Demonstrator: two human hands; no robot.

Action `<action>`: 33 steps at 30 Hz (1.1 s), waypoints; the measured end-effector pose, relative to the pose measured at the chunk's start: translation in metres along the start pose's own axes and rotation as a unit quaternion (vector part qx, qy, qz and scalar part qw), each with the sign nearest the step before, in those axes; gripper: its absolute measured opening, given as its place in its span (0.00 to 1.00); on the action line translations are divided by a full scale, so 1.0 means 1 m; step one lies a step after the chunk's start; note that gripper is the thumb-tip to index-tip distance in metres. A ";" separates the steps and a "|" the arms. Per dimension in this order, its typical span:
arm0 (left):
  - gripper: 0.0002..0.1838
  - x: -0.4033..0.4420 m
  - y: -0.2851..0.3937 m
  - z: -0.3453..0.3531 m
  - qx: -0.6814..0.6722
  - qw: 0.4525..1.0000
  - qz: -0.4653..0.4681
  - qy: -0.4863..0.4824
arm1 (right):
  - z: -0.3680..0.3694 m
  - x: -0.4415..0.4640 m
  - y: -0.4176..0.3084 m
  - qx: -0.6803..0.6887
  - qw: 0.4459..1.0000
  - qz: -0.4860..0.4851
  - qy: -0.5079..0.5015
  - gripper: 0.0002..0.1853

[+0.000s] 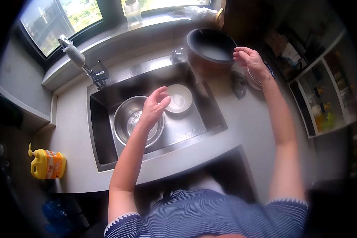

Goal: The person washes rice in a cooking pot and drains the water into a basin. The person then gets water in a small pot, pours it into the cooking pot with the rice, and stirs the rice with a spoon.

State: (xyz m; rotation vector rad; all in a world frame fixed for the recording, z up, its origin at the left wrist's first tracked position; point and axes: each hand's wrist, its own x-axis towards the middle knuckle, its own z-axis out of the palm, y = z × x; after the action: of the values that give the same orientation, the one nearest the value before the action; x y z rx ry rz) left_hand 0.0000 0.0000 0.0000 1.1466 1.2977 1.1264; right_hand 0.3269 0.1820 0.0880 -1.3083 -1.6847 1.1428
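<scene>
My left hand [154, 106] hangs over the sink, with its fingers loosely bent and apart and nothing visible in them. Below it, a round stainless steel basin [125, 117] rests in the sink [190, 129]. A small white dish [180, 98] lies just right of the hand, its left edge partly covered by the fingers. At the right rim of a deep pot with a dark inside and brownish outside [206, 67], my right hand [250, 61] has thumb and fingers pinched together. The pot is beside the sink's back right corner; something pale shows inside it.
A faucet [85, 65] rises at the sink's back left. A yellow pump jug [49, 164] stands on the left counter [75, 158]. By my right wrist are a dark crumpled item [238, 85] and a round object [253, 77]. An open shelf [325, 93] borders the right.
</scene>
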 end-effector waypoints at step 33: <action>0.23 0.237 0.019 0.140 0.055 0.941 0.175 0.285 | 0.041 0.210 0.085 -0.612 0.683 -0.039 -0.396 0.17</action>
State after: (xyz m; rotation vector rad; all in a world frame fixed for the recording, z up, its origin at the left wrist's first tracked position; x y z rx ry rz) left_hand 0.1353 0.2401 -0.0111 1.2108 1.6469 1.7602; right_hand 0.2695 0.3853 -0.0033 -1.4321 -3.4689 0.3569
